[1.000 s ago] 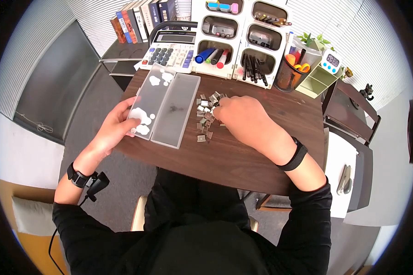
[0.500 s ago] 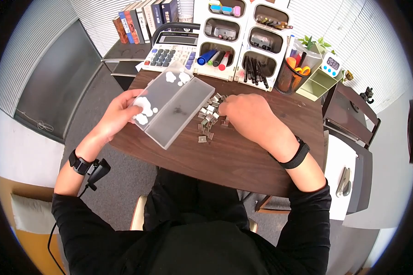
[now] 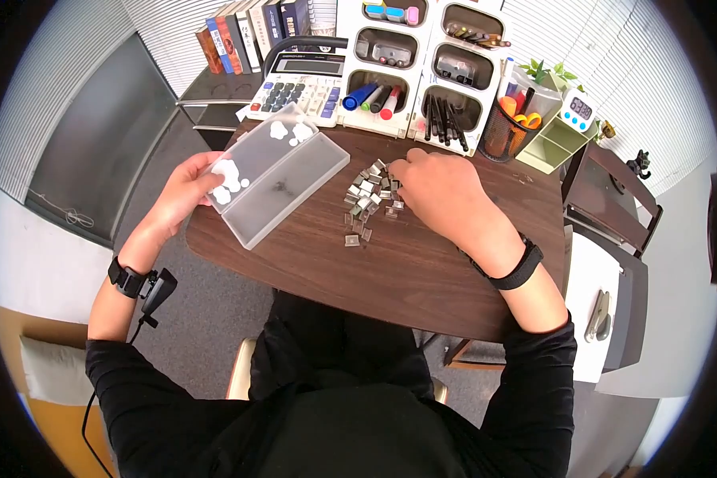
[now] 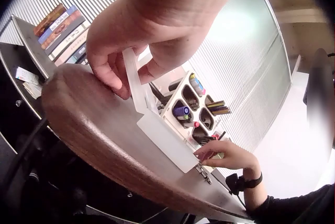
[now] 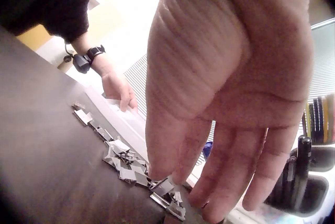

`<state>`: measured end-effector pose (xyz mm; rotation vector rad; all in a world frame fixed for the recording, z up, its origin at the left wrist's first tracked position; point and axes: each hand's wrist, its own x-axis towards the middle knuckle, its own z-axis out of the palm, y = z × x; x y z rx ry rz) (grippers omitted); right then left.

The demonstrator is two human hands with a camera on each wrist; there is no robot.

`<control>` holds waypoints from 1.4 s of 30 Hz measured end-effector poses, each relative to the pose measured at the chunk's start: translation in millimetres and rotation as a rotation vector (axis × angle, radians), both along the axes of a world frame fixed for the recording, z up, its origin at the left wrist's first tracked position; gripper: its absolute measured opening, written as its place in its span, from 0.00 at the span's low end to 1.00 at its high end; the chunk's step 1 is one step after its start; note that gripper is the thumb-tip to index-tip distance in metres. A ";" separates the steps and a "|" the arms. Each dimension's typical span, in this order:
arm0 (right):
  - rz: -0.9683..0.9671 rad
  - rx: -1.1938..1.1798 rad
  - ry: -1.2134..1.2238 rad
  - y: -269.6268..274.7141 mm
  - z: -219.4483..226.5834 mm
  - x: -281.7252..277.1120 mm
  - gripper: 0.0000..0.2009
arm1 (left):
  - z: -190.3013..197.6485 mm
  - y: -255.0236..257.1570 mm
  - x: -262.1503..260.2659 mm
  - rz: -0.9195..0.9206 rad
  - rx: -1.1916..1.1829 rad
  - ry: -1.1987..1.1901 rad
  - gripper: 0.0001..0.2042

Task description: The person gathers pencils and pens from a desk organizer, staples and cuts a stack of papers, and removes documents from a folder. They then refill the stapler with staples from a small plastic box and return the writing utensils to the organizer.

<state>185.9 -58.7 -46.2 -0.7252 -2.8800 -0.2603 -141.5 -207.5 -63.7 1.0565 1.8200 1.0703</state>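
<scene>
A clear plastic case lies opened out, its frosted tray (image 3: 295,185) beside a lid (image 3: 256,151) with white cloud shapes. My left hand (image 3: 182,195) grips the lid's outer edge, thumb on top; in the left wrist view the hand (image 4: 152,30) pinches that edge. Right of the tray, small metal clips (image 3: 365,199) form a loose pile on the table. My right hand (image 3: 442,191) is over the pile's far right side. In the right wrist view its fingers (image 5: 222,156) reach down nearly straight, thumb tip against the clips (image 5: 128,174); the head view hides the fingertips.
Behind the case stand a calculator (image 3: 295,99) and a white organizer (image 3: 384,131) with markers and pens. A mesh pen cup (image 3: 502,139), a green shelf with a timer (image 3: 578,110) and plants stand at the back right. Dark wooden table (image 3: 454,295) extends in front of the pile.
The case has turned clockwise, then shifted left with my left hand, away from the pile. My right hand has moved slightly right, and more clips show.
</scene>
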 end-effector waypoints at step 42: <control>-0.015 -0.093 0.107 20.8 -14.1 -5.5 0.02 | 90.0 148.9 10.4 -0.445 0.010 0.574 0.09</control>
